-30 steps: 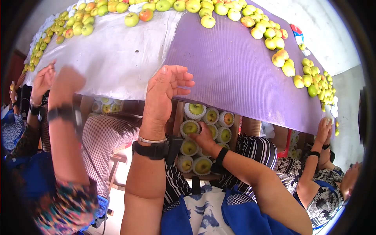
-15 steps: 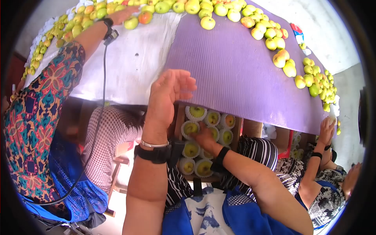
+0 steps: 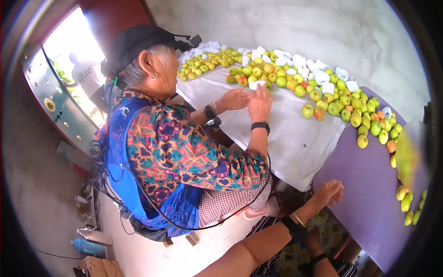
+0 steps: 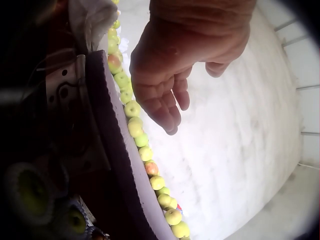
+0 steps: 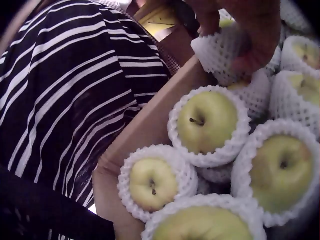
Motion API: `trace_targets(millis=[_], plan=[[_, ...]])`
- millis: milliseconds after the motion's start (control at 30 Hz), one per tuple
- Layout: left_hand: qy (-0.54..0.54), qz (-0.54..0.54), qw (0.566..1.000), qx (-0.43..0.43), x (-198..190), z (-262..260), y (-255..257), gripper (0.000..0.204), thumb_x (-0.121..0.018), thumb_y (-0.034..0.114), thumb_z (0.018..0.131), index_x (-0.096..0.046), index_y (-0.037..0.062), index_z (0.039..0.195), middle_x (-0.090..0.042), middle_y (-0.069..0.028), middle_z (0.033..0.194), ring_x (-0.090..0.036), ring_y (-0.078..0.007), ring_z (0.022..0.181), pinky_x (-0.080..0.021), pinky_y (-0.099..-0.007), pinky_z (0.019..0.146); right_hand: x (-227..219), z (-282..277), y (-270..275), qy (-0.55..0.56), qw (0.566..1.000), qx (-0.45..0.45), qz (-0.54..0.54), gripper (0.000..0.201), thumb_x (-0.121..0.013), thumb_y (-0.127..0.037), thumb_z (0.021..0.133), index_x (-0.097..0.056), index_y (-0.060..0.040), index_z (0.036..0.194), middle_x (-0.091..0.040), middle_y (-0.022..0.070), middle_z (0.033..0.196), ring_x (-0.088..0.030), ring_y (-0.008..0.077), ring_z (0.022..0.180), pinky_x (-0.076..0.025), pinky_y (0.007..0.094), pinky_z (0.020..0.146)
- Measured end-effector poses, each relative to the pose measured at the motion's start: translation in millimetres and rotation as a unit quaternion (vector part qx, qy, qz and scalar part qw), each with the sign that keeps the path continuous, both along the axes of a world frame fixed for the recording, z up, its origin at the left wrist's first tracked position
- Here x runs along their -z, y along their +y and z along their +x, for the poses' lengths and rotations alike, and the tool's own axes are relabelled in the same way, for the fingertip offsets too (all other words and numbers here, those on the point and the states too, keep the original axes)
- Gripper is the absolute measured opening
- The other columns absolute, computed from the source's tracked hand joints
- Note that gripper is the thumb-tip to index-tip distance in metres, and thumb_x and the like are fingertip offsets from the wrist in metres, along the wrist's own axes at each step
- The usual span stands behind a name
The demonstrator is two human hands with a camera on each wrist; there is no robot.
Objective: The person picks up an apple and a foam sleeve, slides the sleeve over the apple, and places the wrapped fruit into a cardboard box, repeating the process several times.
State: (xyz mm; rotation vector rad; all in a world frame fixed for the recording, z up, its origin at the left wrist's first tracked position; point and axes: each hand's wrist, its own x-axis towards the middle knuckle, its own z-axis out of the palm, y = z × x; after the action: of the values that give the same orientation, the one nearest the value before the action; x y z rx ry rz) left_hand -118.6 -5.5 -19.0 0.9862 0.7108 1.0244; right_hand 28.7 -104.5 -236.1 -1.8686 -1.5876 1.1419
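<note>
My left hand (image 3: 329, 191) hovers at the near edge of the purple mat (image 3: 364, 203), fingers loose and holding nothing. In the left wrist view my left hand (image 4: 167, 95) hangs beside the purple mat's edge (image 4: 117, 135). Below the table, my right hand (image 5: 250, 35) grips a foam-netted apple (image 5: 222, 57) in the cardboard box (image 5: 150, 125). Other netted green apples (image 5: 207, 122) fill the box beside it. In the head view my right hand (image 3: 314, 241) is dim under the table.
A person in a patterned shirt (image 3: 184, 152) sits at my left, both hands (image 3: 251, 99) on the white cloth (image 3: 295, 143). Loose apples (image 3: 341, 108) and white foam nets (image 3: 323, 85) line the table's far side. A striped garment (image 5: 75, 85) lies beside the box.
The head view has swung left, bringing the neighbouring person into sight. My left hand stays at the mat's edge. My right hand stays in the box among the netted apples.
</note>
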Motion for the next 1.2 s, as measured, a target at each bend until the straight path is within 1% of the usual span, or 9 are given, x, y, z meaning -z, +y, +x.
trace_targets(millis=[233, 367, 400, 467, 567, 833, 1033, 1133, 1200], plan=[[0.032, 0.02, 0.999, -0.024, -23, 2, 3, 0.036, -0.041, 0.037, 0.094, -0.056, 0.0053, 0.1, -0.059, -0.0052, 0.089, -0.058, -0.0142, 0.08, -0.047, -0.0277, 0.07, -88, -11, 17, -0.09, 0.985, -0.087, -0.12, 0.069, -0.066, -0.042, 0.074, -0.043, -0.0013, 0.125, -0.052, 0.0212, 0.121, -0.053, 0.0314, 0.109, -0.043, 0.0384, 0.09], [0.044, -0.002, 0.998, -0.039, -17, 6, 5, 0.034, -0.045, 0.035, 0.092, -0.057, 0.0044, 0.101, -0.063, -0.0099, 0.09, -0.061, -0.0185, 0.082, -0.048, -0.0313, 0.071, -27, 6, 9, -0.115, 0.988, -0.099, -0.01, 0.051, -0.062, -0.044, 0.074, -0.06, -0.0026, 0.104, -0.062, 0.0183, 0.103, -0.06, 0.03, 0.095, -0.048, 0.0399, 0.079], [0.054, -0.016, 0.997, -0.054, -16, 9, 6, 0.032, -0.046, 0.034, 0.092, -0.057, 0.0045, 0.099, -0.063, -0.0101, 0.087, -0.062, -0.0191, 0.078, -0.05, -0.031, 0.068, -112, -7, 13, -0.168, 0.974, -0.119, -0.093, 0.044, -0.062, -0.041, 0.075, -0.063, -0.004, 0.099, -0.064, 0.019, 0.095, -0.061, 0.0313, 0.09, -0.048, 0.0414, 0.076], [0.021, -0.046, 0.997, -0.056, -12, 16, 10, 0.03, -0.046, 0.032, 0.093, -0.057, 0.0042, 0.097, -0.063, -0.0101, 0.086, -0.063, -0.0189, 0.076, -0.05, -0.0294, 0.065, -95, 3, 16, -0.171, 0.949, -0.224, -0.144, 0.038, -0.061, -0.035, 0.076, -0.063, -0.005, 0.098, -0.064, 0.0192, 0.088, -0.062, 0.0325, 0.082, -0.048, 0.0417, 0.073], [0.028, -0.056, 0.996, -0.057, -17, 16, 10, 0.029, -0.045, 0.03, 0.093, -0.057, 0.0037, 0.096, -0.063, -0.0099, 0.085, -0.063, -0.0186, 0.074, -0.051, -0.0284, 0.063, -177, 14, 9, -0.067, 0.967, -0.24, -0.044, 0.031, -0.061, -0.029, 0.078, -0.063, -0.0045, 0.098, -0.064, 0.0197, 0.082, -0.062, 0.0334, 0.077, -0.048, 0.0407, 0.071], [0.045, -0.064, 0.996, -0.049, -16, 21, 13, 0.028, -0.044, 0.029, 0.093, -0.056, 0.0039, 0.097, -0.063, -0.0082, 0.084, -0.062, -0.0179, 0.075, -0.049, -0.0274, 0.063, -285, 132, 8, -0.089, 0.987, 0.014, 0.134, 0.025, -0.058, -0.021, 0.081, -0.061, 0.0002, 0.095, -0.063, 0.0144, 0.084, -0.062, 0.0232, 0.078, -0.048, 0.0316, 0.069], [0.059, -0.06, 0.996, -0.037, -20, 21, 11, 0.027, -0.047, 0.028, 0.092, -0.056, 0.0027, 0.099, -0.063, -0.0084, 0.085, -0.062, -0.0187, 0.077, -0.049, -0.0273, 0.064, -272, 225, -71, 0.029, 0.946, 0.314, -0.074, 0.023, -0.053, -0.015, 0.078, -0.06, 0.0058, 0.073, -0.059, 0.0132, 0.062, -0.063, 0.0209, 0.057, -0.051, 0.0309, 0.057], [0.074, -0.056, 0.995, -0.038, -20, 28, 8, 0.027, -0.047, 0.027, 0.092, -0.056, 0.0024, 0.098, -0.063, -0.0088, 0.085, -0.062, -0.0187, 0.076, -0.049, -0.0271, 0.063, -207, 257, -94, 0.0, 0.921, 0.341, -0.186, 0.014, -0.055, -0.011, 0.08, -0.061, 0.0019, 0.078, -0.058, 0.0062, 0.059, -0.058, 0.0162, 0.048, -0.049, 0.0281, 0.044], [0.079, -0.053, 0.995, -0.033, -21, 32, 6, 0.028, -0.046, 0.028, 0.092, -0.056, 0.0021, 0.097, -0.063, -0.009, 0.085, -0.062, -0.0188, 0.076, -0.049, -0.0271, 0.063, -113, 302, -116, -0.196, 0.94, 0.193, -0.202, 0.011, -0.059, -0.01, 0.076, -0.062, -0.0011, 0.081, -0.062, 0.0069, 0.07, -0.063, 0.0186, 0.06, -0.053, 0.0309, 0.052]])
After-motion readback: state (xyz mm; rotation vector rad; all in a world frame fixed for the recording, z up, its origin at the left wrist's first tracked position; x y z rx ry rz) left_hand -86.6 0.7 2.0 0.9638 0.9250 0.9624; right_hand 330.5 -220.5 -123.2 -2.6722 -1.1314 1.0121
